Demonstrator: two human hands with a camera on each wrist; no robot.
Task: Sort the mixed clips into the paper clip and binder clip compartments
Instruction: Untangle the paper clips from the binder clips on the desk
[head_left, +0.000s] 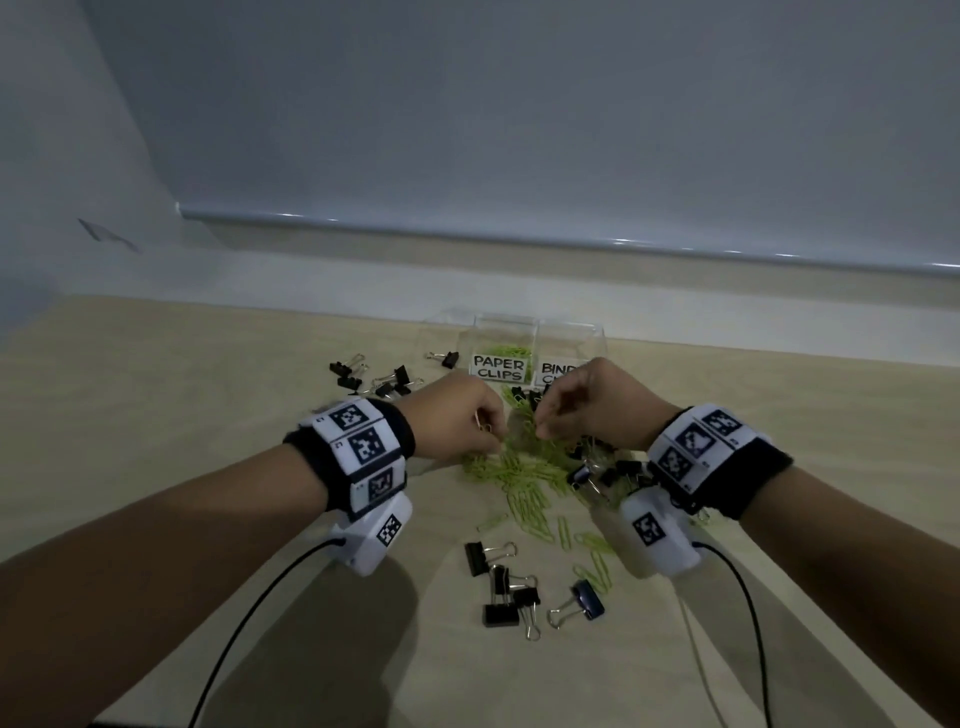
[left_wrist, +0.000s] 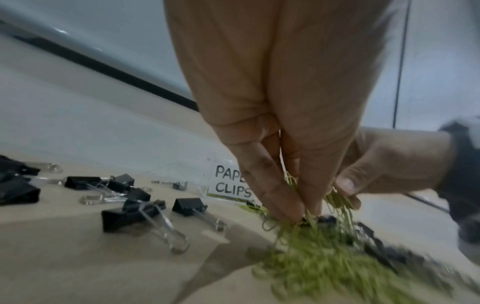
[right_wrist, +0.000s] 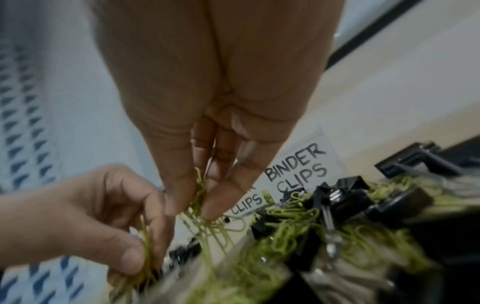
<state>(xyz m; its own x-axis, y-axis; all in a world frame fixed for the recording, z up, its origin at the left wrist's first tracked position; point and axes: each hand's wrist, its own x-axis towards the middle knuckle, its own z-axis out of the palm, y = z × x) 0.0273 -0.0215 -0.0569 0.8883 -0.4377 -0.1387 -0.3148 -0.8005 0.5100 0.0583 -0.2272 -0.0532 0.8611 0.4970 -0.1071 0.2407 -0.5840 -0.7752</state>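
Note:
A pile of green paper clips (head_left: 524, 467) mixed with black binder clips (head_left: 608, 470) lies mid-table. My left hand (head_left: 491, 431) pinches a bunch of green paper clips (left_wrist: 293, 207) at the pile's left edge. Facing it, my right hand (head_left: 543, 423) pinches another bunch of green paper clips (right_wrist: 200, 197) over the pile's top. Behind stands a clear box with a PAPER CLIPS compartment (head_left: 500, 366) holding green clips and a BINDER CLIPS compartment (head_left: 558, 371), its label partly hidden by my right hand.
Loose black binder clips lie at the back left (head_left: 371, 376) and in front of the pile (head_left: 501, 584), one dark blue (head_left: 587, 597). Stray green paper clips (head_left: 595, 564) trail toward me. A wall ledge (head_left: 571, 244) runs behind the table. Wrist cables hang below my arms.

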